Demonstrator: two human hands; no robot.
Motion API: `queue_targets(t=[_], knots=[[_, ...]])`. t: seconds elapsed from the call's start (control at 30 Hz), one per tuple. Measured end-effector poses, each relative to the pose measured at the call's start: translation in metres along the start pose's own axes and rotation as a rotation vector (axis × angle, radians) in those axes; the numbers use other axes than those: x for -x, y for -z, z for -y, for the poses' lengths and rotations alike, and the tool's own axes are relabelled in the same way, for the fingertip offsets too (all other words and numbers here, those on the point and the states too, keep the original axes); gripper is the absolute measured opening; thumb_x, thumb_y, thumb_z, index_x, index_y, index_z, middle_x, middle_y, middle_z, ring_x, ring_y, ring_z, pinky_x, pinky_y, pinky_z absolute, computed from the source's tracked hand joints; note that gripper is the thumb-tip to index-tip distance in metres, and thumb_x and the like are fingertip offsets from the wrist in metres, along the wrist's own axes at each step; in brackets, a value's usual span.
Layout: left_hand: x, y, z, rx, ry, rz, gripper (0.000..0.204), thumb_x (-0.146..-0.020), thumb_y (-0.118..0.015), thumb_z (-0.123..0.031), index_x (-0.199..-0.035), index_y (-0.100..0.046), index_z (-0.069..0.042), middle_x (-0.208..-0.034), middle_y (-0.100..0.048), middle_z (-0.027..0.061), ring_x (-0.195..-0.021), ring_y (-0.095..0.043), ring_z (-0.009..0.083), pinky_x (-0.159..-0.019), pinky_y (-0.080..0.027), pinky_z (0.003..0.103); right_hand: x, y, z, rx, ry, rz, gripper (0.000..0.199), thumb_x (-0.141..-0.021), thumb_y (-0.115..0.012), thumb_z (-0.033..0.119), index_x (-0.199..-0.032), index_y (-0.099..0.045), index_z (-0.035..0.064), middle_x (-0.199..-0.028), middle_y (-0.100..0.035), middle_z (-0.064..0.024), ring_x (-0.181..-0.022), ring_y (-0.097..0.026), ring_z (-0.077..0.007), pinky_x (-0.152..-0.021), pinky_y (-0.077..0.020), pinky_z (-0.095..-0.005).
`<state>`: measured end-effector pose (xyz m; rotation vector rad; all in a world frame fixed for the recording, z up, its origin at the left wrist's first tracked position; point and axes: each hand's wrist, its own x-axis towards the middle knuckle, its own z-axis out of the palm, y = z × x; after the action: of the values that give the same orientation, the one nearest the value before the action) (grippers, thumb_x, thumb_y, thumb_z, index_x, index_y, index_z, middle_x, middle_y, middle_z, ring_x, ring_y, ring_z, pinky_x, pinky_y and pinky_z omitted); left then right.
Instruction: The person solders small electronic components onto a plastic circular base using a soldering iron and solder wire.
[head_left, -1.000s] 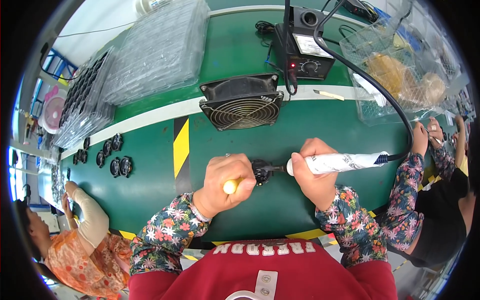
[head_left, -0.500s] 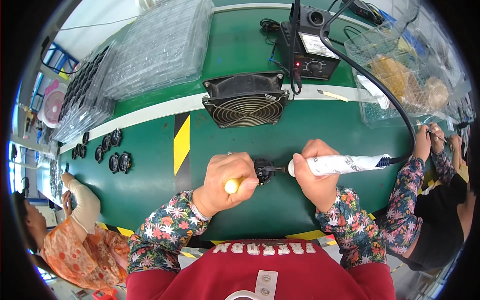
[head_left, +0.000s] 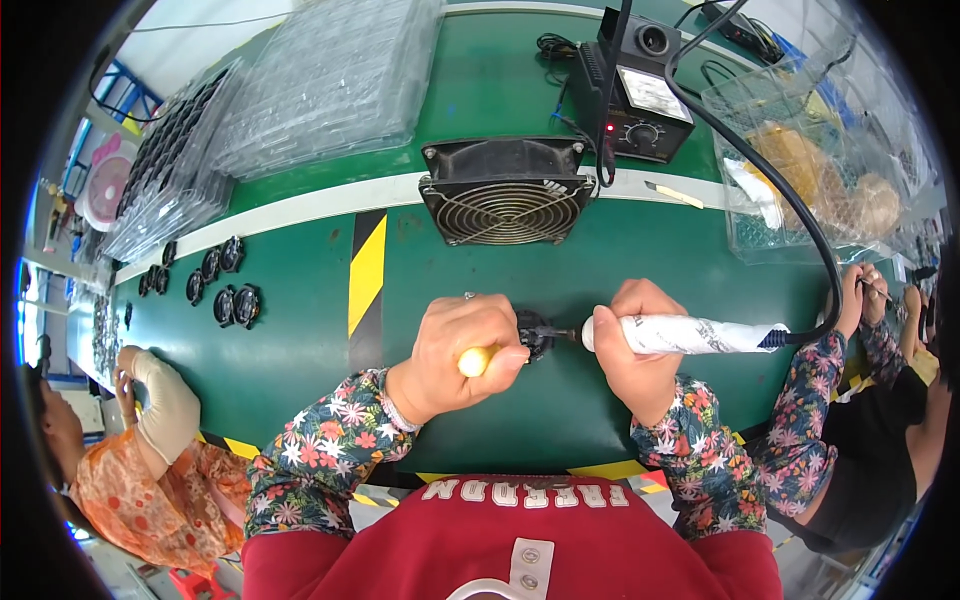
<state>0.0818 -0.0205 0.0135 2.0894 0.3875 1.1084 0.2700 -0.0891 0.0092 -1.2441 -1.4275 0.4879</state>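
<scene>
My left hand (head_left: pixel 448 352) is closed in a fist around a tool whose rounded yellow end (head_left: pixel 473 362) sticks up; its lower end is hidden. My right hand (head_left: pixel 636 362) grips a soldering iron (head_left: pixel 700 336) with a white-wrapped handle, thumb along its front. The iron's thin metal tip points left and reaches a small round black part (head_left: pixel 534 340) on the green table, just beside my left fist. My fist covers part of that piece, so I cannot tell whether the left fingers touch it.
A black fan (head_left: pixel 508 195) stands ahead of my hands. Behind it sits a soldering station (head_left: pixel 645 110), its cable (head_left: pixel 790 190) looping right. Several round black parts (head_left: pixel 236 305) lie left, near stacked clear trays (head_left: pixel 320 90). A knife (head_left: pixel 675 194) lies near a clear basket (head_left: pixel 780 250). Co-workers sit on both sides.
The whole view has shifted slightly. The iron's tip stays at the round black part, and both hands keep their grips.
</scene>
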Motion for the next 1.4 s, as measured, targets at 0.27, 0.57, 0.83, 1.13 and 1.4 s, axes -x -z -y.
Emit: queue_targets(t=[0.27, 0.57, 0.83, 1.13, 1.4], knots=[[0.001, -0.001, 0.002, -0.029, -0.039, 0.052, 0.021, -0.08, -0.057, -0.019, -0.065, -0.05, -0.006, -0.062, -0.054, 0.0058, -0.051, -0.053, 0.0221, -0.046, -0.04, 0.031, 0.003, 0.0, 0.005, 0.003, -0.044, -0.076, 0.021, -0.071, -0.063, 0.002, -0.06, -0.045, 0.004, -0.054, -0.045, -0.0059, -0.046, -0.043, -0.0169, -0.045, -0.0331, -0.0291], [-0.001, -0.001, 0.003, 0.02, 0.021, -0.031, 0.023, -0.078, -0.061, -0.015, -0.063, -0.046, -0.006, -0.058, -0.044, 0.0073, -0.048, -0.046, 0.0263, -0.045, -0.036, 0.035, 0.0, -0.003, 0.003, -0.026, -0.039, -0.076, 0.021, -0.072, -0.064, 0.002, -0.061, -0.046, 0.0035, -0.054, -0.046, -0.0052, -0.045, -0.042, -0.0156, -0.044, -0.0327, -0.0284], [0.0, -0.001, 0.001, 0.053, 0.071, -0.025, 0.024, -0.08, -0.059, -0.016, -0.063, -0.045, -0.006, -0.058, -0.048, 0.0059, -0.046, -0.045, 0.023, -0.043, -0.035, 0.033, 0.004, 0.002, 0.004, -0.051, -0.033, 0.001, 0.017, -0.077, -0.056, -0.002, -0.068, -0.042, 0.0039, -0.058, -0.043, -0.0012, -0.051, -0.035, -0.0076, -0.047, -0.0291, -0.0236], [-0.004, 0.003, -0.002, 0.0, 0.071, 0.034, 0.024, -0.083, -0.053, -0.019, -0.064, -0.047, -0.006, -0.062, -0.057, 0.0059, -0.051, -0.052, 0.0198, -0.046, -0.039, 0.03, 0.001, 0.002, 0.008, -0.102, -0.078, -0.009, 0.019, -0.078, -0.056, -0.001, -0.068, -0.041, 0.0049, -0.059, -0.042, -0.0007, -0.052, -0.035, -0.0073, -0.048, -0.0291, -0.0232], [-0.003, 0.004, 0.004, 0.001, 0.069, 0.032, 0.023, -0.083, -0.053, -0.018, -0.064, -0.048, -0.006, -0.061, -0.056, 0.0062, -0.05, -0.052, 0.0199, -0.046, -0.039, 0.03, 0.0, 0.0, 0.007, -0.124, -0.12, 0.0, 0.019, -0.078, -0.055, -0.001, -0.067, -0.04, 0.0051, -0.059, -0.041, -0.001, -0.053, -0.035, -0.0081, -0.049, -0.029, -0.0237]])
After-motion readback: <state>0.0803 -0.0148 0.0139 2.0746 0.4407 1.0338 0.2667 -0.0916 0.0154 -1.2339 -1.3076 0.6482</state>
